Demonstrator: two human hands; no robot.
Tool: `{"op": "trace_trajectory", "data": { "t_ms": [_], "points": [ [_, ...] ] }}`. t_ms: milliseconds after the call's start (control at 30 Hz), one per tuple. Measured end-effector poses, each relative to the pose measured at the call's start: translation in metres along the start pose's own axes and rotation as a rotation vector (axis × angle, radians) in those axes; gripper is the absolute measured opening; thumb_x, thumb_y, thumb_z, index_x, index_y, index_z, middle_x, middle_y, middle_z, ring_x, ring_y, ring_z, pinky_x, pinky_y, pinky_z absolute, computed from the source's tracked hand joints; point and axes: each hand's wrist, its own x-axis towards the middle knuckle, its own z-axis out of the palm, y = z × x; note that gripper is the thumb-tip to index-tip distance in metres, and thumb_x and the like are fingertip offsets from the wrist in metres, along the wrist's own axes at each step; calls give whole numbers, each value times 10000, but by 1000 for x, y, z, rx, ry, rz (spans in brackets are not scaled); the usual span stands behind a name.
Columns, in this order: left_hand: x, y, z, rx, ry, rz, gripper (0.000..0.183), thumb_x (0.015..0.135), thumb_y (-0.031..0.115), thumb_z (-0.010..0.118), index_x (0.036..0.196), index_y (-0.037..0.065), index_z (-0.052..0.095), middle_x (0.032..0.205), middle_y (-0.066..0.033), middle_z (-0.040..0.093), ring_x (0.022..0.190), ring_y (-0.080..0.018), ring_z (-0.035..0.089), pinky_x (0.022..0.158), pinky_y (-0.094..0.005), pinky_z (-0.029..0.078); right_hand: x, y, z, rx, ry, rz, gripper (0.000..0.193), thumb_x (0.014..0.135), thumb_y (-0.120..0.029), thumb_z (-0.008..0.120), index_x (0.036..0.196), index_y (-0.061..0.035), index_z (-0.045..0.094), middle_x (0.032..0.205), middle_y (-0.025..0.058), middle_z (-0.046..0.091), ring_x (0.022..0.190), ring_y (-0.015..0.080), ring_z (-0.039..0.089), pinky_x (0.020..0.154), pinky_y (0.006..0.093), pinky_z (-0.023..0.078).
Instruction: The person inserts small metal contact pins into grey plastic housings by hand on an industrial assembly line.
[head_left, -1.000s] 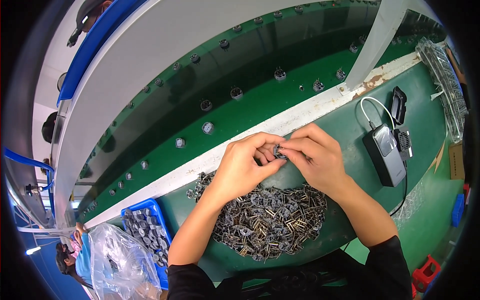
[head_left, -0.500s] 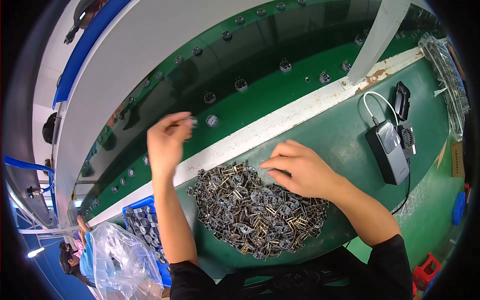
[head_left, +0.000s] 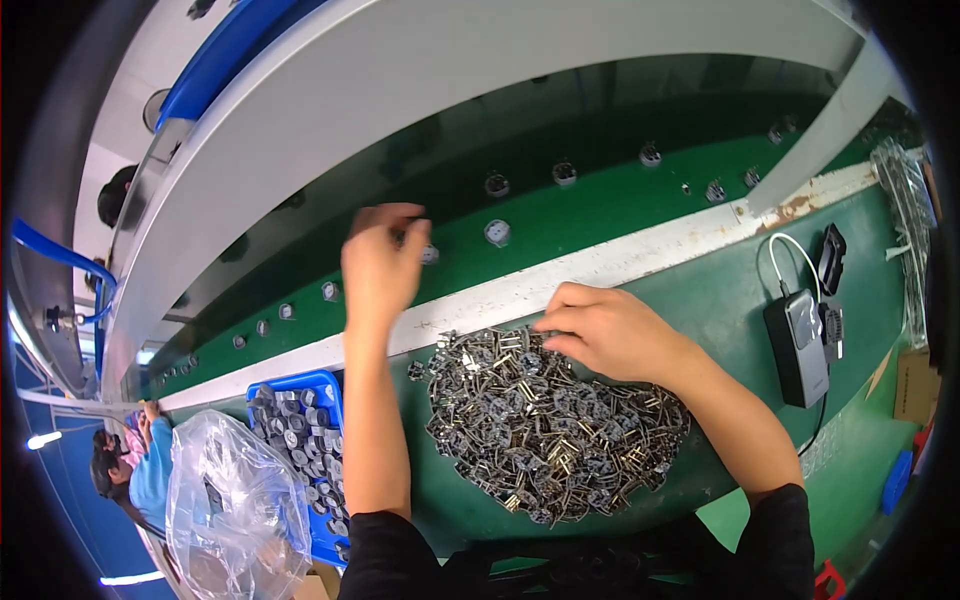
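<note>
My left hand [head_left: 385,260] is over the green conveyor belt, with thumb and fingers apart and the fingertips blurred. Close beside its thumb, a small round grey part [head_left: 429,255] sits on the belt. At the upper right edge of a heap of small dark parts with metal pins [head_left: 550,430], my right hand [head_left: 610,335] has its fingers curled and thumb and forefinger brought together. Whatever is between those fingertips is hidden against the heap. The heap lies on a green tabletop [head_left: 720,300].
More round parts stand along the belt [head_left: 590,215], behind a white rail [head_left: 570,265]. Left of the heap are a blue tray [head_left: 335,400] of grey round pieces and a clear plastic bag [head_left: 235,490]. A power bank [head_left: 797,345] with a white cable lies right. Another person sits far left.
My left hand has opened, and the small part it pinched now seems to be on the belt. My right fingertips have drawn together at the heap. The view has shifted.
</note>
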Motion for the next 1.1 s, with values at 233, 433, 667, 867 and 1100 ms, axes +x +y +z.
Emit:
{"op": "trace_trajectory", "data": {
  "t_ms": [233, 433, 667, 867, 1100],
  "points": [
    [-18, 25, 48, 20, -132, 517, 279, 844, 93, 686, 1119, 49, 705, 1116, -124, 659, 1061, -298, 591, 934, -404, 483, -14, -16, -15, 272, 107, 194, 210, 784, -30, 747, 990, -36, 708, 968, 64, 638, 746, 193, 646, 655, 311, 531],
    [-22, 35, 45, -140, -308, 275, 262, 827, 88, 722, 1080, 19, 713, 1020, -129, 663, 925, -282, 649, 834, -373, 530, -39, -4, -24, 93, 343, 172, 280, 729, 129, 663, 960, -25, 696, 942, 56, 623, 748, 159, 628, 623, 277, 516],
    [-22, 60, 24, -934, -517, -167, 261, 888, 111, 719, 1120, -5, 691, 890, -71, 631, 768, -116, 658, 706, -246, 507, -35, 2, -20, 26, 393, 93, 303, 742, 146, 650, 980, -30, 716, 901, 75, 606, 766, 190, 624, 635, 300, 495],
    [-29, 66, 23, -1056, -675, -123, 349, 862, 9, 713, 1207, -1, 661, 1087, -91, 581, 907, -135, 651, 808, -268, 525, -41, 1, -21, 314, 413, 157, 286, 734, 135, 686, 961, -34, 726, 895, 81, 612, 764, 187, 631, 645, 283, 500],
    [-36, 77, 25, -973, -695, -174, 339, 766, -90, 770, 1074, -30, 641, 1001, -66, 639, 892, -102, 635, 784, -242, 530, -40, -4, -18, -147, 526, -146, 227, 713, 80, 780, 906, -22, 716, 913, 85, 653, 777, 213, 652, 635, 297, 526]
  ]
}}
